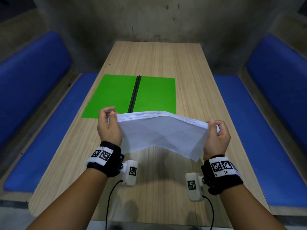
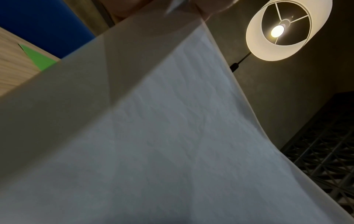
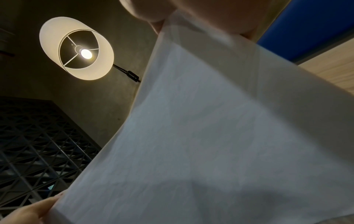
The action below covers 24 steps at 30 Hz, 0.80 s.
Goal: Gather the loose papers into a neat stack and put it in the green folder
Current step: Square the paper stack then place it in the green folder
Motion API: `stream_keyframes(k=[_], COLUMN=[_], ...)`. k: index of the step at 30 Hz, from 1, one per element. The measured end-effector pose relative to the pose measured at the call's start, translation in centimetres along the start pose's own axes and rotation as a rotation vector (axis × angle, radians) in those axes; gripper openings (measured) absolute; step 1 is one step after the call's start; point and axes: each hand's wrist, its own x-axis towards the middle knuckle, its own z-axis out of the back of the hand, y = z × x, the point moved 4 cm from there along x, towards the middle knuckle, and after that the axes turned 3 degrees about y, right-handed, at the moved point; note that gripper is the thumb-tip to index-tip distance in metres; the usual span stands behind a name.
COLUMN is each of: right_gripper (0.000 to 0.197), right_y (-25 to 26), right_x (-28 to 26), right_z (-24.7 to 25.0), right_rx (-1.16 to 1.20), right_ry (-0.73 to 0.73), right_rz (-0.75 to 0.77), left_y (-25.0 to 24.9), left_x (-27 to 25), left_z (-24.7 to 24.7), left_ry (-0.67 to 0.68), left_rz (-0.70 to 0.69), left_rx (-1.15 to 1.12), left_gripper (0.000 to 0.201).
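Note:
A stack of white papers (image 1: 159, 131) hangs in the air above the near half of the wooden table (image 1: 191, 83), bowed upward in the middle. My left hand (image 1: 108, 123) grips its left edge and my right hand (image 1: 216, 131) grips its right edge, thumbs on the near face. The green folder (image 1: 116, 95) lies open flat on the table just beyond the papers, its dark spine (image 1: 134, 95) running away from me. In both wrist views the paper sheet (image 2: 172, 136) (image 3: 220, 136) fills most of the picture; a corner of the folder (image 2: 38, 59) shows at the left.
Blue padded benches (image 1: 41, 123) (image 1: 265, 130) run along both long sides of the table. A grey wall closes the far end. A lit pendant lamp (image 2: 287, 28) (image 3: 76, 50) hangs overhead, beside a dark lattice screen (image 3: 38, 144).

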Motion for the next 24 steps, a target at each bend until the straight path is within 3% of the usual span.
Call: stream_keyframes(k=[12,15,18,21,24], right_gripper=[0.021,0.051,0.065,0.051,0.036], right_y=[0.6,0.4,-0.5,-1.7,-2.5], right_x=[-0.3,-0.3,-0.4,-0.2,0.0], right_z=[-0.1,0.2,0.9,1.6,1.5], right_rx=[-0.054,-0.065,-0.1,-0.112,-0.111], right_ry=[0.108,0.154,0.267,0.354,0.33], right_rz=[0.089,0.104,0.098,0.024,-0.057], left_y=[-0.6,-0.3,0.6,2.3,3.7], left_x=[-0.3,-0.3,-0.8,-1.6,-2.1], left_z=[0.0,0.1,0.8,1.8,1.9], left_ry=[0.036,0.076,0.233,0.373,0.415], left_rz=[-0.004,-0.01,-0.063,-0.085,0.001], left_rx=[0.013,-0.047,-0.149,-0.136,-0.069], left_gripper=[0.028,0.043,0.07,0.083,0.073])
